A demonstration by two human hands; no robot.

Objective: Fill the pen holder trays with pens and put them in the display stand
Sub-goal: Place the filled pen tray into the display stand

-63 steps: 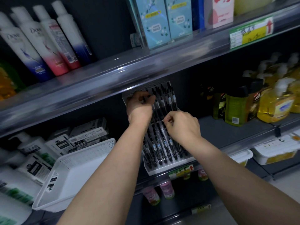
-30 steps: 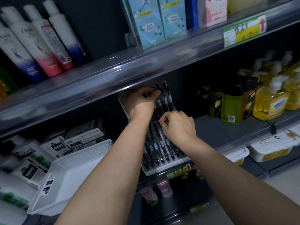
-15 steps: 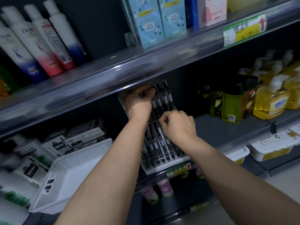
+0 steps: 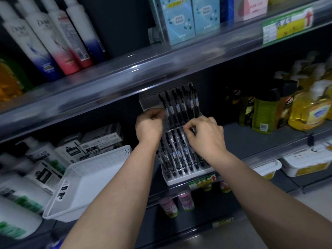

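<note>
Shop shelf (image 4: pixel 251 139), pen tray (image 4: pixel 149 100) at 12 o'clock: left hand (image 4: pixel 150 124) grips its edge, right hand (image 4: pixel 204 135) pinches a pen (image 4: pixel 186 115), imo seat it straight.

"Dove" on bottles (image 4: pixel 48 38), "LION" on boxes (image 4: pixel 177 20)

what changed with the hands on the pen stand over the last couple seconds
The left hand slid down from the top of the upper pen tray to its lower left corner, fingers curled; a grip is not clear. The right hand stays pinching at that tray's lower edge. The display stand, pens and white basket are unchanged.
</note>
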